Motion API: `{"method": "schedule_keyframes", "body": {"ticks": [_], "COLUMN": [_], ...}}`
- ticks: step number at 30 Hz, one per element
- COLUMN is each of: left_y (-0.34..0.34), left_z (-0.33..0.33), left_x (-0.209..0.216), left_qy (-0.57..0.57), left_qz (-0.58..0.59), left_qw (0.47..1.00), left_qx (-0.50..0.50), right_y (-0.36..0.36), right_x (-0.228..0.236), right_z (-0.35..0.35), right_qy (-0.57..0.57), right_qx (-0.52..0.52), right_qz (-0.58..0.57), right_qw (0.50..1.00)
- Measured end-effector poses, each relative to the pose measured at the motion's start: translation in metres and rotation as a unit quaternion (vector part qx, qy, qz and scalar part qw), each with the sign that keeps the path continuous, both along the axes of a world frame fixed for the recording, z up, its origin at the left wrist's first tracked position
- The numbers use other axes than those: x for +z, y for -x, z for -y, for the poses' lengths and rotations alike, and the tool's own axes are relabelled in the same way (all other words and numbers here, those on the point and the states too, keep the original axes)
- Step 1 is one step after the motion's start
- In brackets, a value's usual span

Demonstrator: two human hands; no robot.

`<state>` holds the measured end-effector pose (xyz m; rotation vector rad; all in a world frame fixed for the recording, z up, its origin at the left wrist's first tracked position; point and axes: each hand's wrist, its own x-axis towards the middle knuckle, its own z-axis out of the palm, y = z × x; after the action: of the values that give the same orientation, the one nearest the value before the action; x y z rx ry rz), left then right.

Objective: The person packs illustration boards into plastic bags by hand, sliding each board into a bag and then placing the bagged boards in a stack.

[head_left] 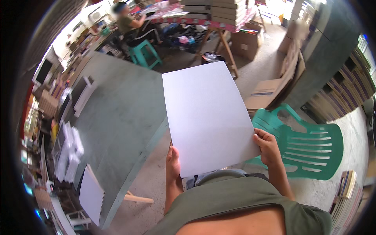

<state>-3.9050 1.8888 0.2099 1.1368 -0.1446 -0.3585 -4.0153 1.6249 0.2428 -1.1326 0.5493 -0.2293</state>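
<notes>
A large white sheet of paper (207,117) is held up in front of me, its far edge tilted away; whether it is one sheet or a thin stack I cannot tell. My left hand (173,161) is closed on its near left edge, with the thumb on top and the other fingers mostly hidden beneath. On the right edge, my right hand (267,145) pinches the paper between thumb and fingers. Both forearms come up beside my green shirt.
A grey-green table (125,98) stands at left, bearing a white stack (92,194) and paper strips (68,152). A green plastic chair (309,149) is close on my right. Farther off are flattened cardboard (264,92), a green stool (145,54) and a seated person (129,25).
</notes>
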Motion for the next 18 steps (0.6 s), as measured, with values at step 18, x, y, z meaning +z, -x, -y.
{"method": "schedule_keyframes", "body": {"ticks": [18], "left_y": [-0.254], "left_z": [0.349], "left_x": [-0.034], "left_qy": [0.051], "left_qz": [-0.239], "left_qw": [0.941], "left_qx": [-0.236], "right_y": [-0.154], "right_x": [-0.074], "right_z": [0.312], "right_qy": [-0.098], "right_qx": [-0.011], "right_qz": [0.011], "right_qw": [0.995]}}
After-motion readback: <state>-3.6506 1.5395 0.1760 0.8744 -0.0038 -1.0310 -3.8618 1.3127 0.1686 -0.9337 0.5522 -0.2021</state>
